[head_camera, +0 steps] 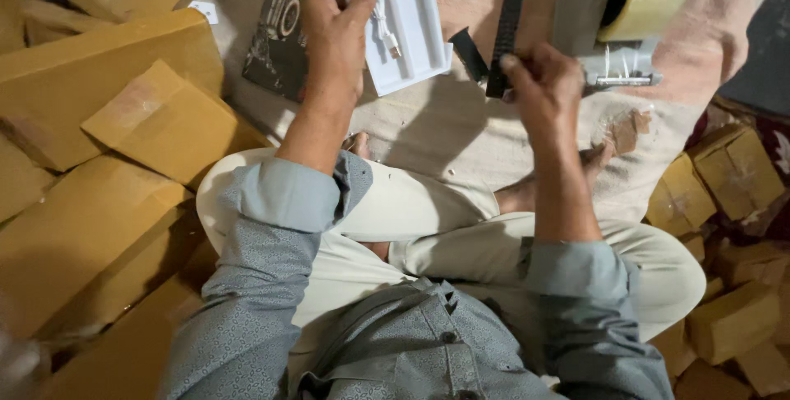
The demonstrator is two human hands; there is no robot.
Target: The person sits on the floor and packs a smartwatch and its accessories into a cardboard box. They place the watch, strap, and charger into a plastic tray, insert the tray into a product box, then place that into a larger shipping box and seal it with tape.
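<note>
My left hand (336, 34) grips a white plastic tray (407, 25) that holds a white round charger with a cable (380, 13); my thumb presses on the charger. My right hand (539, 83) pinches a black watch strap (504, 38) that stands nearly upright, with a second black strap piece (469, 53) angling off beside it. Both hands are held above a beige cloth (444, 132) in front of my crossed legs.
A dark printed box lid (276, 38) lies under the tray's left side. A tape dispenser with a clear tape roll (629, 17) sits at the top right. Brown cardboard boxes are piled on the left (123, 120) and smaller ones on the right (732, 178).
</note>
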